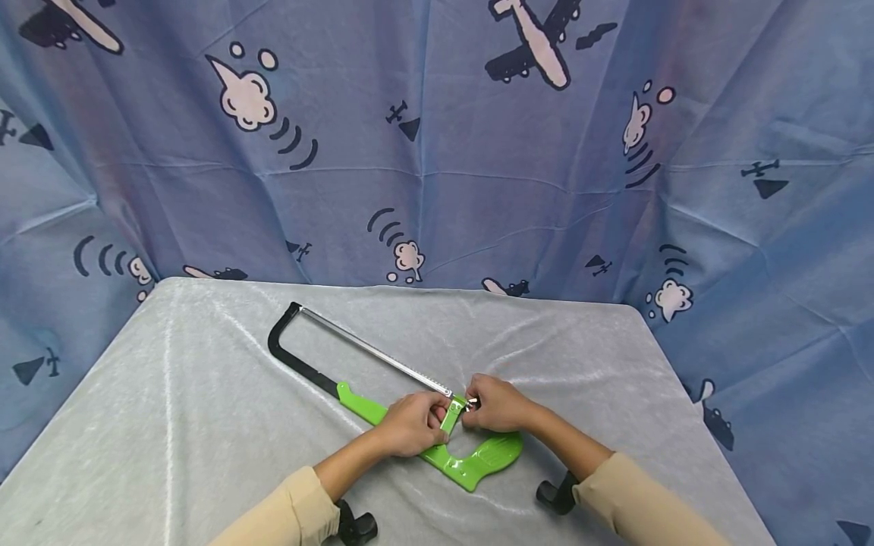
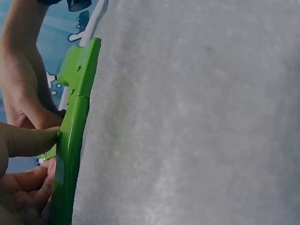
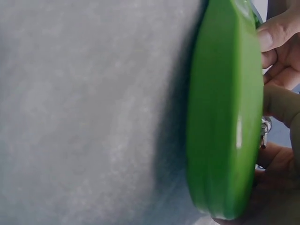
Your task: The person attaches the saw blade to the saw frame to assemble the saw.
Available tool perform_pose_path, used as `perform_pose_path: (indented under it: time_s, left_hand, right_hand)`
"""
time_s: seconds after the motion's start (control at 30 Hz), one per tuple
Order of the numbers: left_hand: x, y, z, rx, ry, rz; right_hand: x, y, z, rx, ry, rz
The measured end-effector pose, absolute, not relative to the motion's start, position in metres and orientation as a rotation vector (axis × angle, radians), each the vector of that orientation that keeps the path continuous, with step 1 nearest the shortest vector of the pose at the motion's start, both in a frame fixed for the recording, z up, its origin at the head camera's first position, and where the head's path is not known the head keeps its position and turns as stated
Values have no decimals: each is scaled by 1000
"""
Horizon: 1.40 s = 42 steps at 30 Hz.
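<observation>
A hacksaw with a green handle (image 1: 501, 453) and a black front frame (image 1: 300, 366) lies slantwise over the table, its front end toward the far left. A silver blade (image 1: 372, 350) spans its upper side. My left hand (image 1: 412, 426) grips the green bar near the blade's handle end, thumb (image 2: 33, 142) pressed on it in the left wrist view. At that same end my right hand (image 1: 501, 406) pinches a small metal wing nut (image 1: 472, 404), which also shows behind the handle in the right wrist view. My fingers partly cover the nut.
Pale grey cloth (image 1: 218, 425) covers the table under the saw. A blue curtain (image 1: 341, 114) printed with planes and clouds hangs behind the far edge and down both sides. Black wrist mounts (image 1: 356, 525) sit under both sleeves.
</observation>
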State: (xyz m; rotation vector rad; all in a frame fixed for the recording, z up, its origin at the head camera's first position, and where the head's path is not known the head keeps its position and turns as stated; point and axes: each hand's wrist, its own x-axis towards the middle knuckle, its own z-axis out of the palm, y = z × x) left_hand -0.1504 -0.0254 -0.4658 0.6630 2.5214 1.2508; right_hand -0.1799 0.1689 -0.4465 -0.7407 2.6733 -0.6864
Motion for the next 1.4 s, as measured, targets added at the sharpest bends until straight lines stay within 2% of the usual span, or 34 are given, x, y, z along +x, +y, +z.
perform_pose_path:
  time_s: [0.67, 1.4]
  left_hand:
    - [-152, -25, -468, 652, 2514, 1245]
    - [-152, -26, -467, 658, 2513, 1252]
  right_hand:
    - [-193, 178, -442, -848, 2496, -855]
    - [-195, 192, -436, -789, 2331, -1004]
